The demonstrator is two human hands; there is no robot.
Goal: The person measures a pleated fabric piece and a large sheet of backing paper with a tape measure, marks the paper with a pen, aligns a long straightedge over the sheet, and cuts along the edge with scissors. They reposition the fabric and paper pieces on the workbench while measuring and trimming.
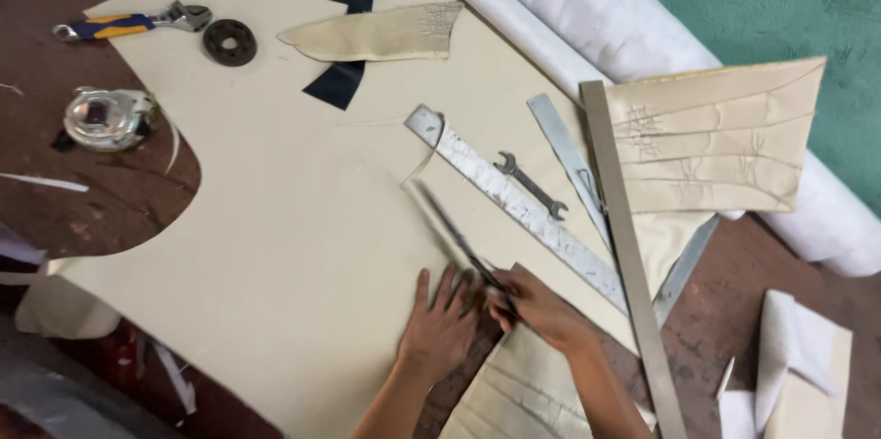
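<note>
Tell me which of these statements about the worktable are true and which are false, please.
1. The right hand holds long scissors on the cream sheet. True.
2. The left hand is lifted off the sheet. False: it lies flat on it, beside the blades.
3. A small open-ended spanner lies on the metal ruler. True.
4. The adjustable wrench has a red handle. False: the handle is blue and yellow.
5. The dark ring lies next to the adjustable wrench. True.
</note>
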